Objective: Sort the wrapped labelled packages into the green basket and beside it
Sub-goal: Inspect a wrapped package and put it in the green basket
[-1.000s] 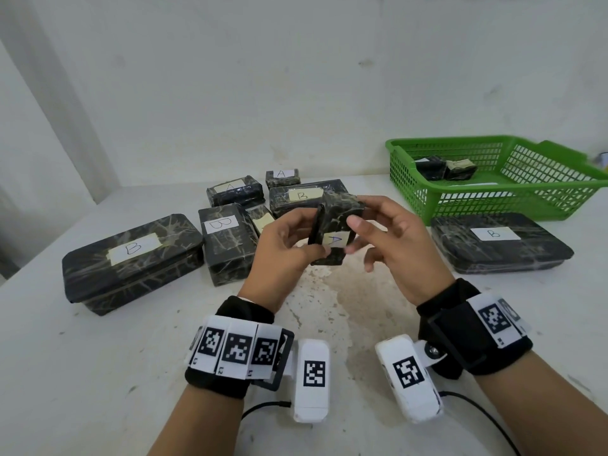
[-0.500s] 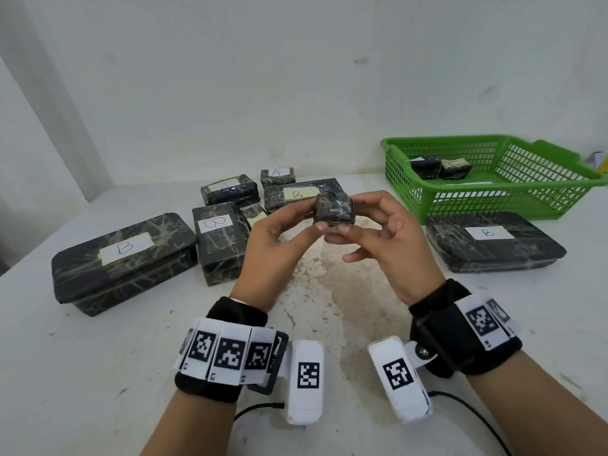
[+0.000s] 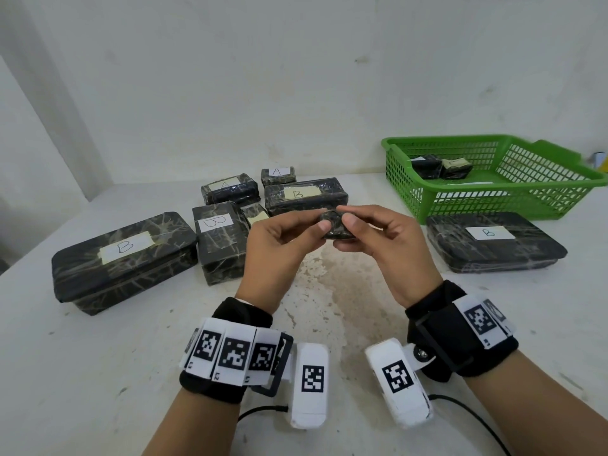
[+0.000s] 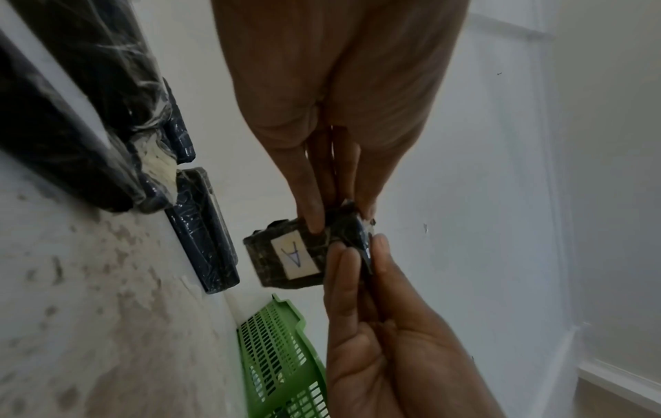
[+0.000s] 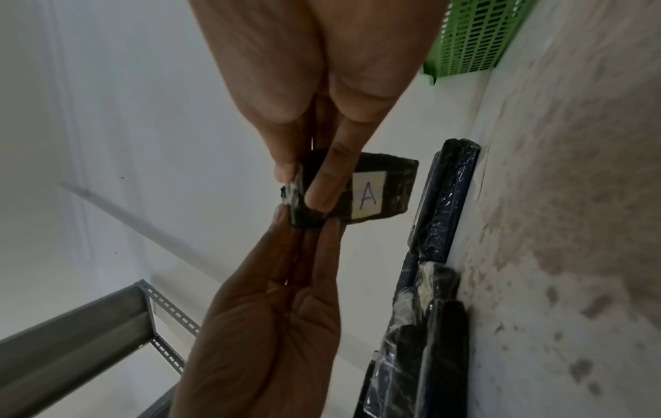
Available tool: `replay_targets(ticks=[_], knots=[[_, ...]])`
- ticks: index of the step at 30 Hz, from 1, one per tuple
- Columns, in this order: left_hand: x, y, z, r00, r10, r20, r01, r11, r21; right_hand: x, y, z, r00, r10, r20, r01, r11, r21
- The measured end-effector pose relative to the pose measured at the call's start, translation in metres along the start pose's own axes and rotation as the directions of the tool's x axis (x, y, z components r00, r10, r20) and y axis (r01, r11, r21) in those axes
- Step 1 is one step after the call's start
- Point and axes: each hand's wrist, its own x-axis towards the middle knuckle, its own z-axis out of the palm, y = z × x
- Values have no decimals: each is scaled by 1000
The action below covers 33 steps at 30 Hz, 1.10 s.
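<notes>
A small dark wrapped package (image 3: 335, 227) hangs above the table's middle, pinched from both sides. My left hand (image 3: 320, 222) pinches its left end with thumb and fingers. My right hand (image 3: 345, 230) pinches the right end. Its white "A" label (image 4: 295, 256) faces away from my head; the same label (image 5: 368, 193) also shows in the right wrist view. The green basket (image 3: 444, 138) stands at the back right and holds two small packages (image 3: 426, 166). A flat "B" package (image 3: 493, 241) lies in front of the basket.
Left of my hands lie a large "B" box (image 3: 121, 261), an upright "B" box (image 3: 220, 241), an "A" package (image 3: 230, 190), a small "A" package (image 3: 278, 175) and a long "B" package (image 3: 306, 195). A wall (image 3: 296, 77) stands behind the table (image 3: 98, 373).
Both hands have turned the small package over: its "A" label faced me a second ago and now points away. The hands stayed at mid-table.
</notes>
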Motion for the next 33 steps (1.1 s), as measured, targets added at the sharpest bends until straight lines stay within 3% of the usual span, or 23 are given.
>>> replay_targets(ticks=[3, 8, 14, 20, 33], knots=[[-1, 0, 0, 1000, -7, 29, 7, 1000, -2, 1, -1, -1, 1000, -15, -10, 15, 1000, -1], [1, -2, -2, 1000, 4, -27, -4, 1000, 5, -2, -4, 2, 999, 34, 21, -36, 995, 90], [-2, 0, -1, 998, -42, 45, 41, 999, 24, 0, 0, 2, 998, 6, -65, -6, 1000, -4], [-1, -1, -3, 999, -40, 8, 39, 998, 49, -3, -2, 5, 999, 37, 1, -37, 999, 39], [-2, 4, -4, 998, -57, 35, 54, 996, 69, -4, -5, 6, 999, 39, -16, -39, 999, 2]])
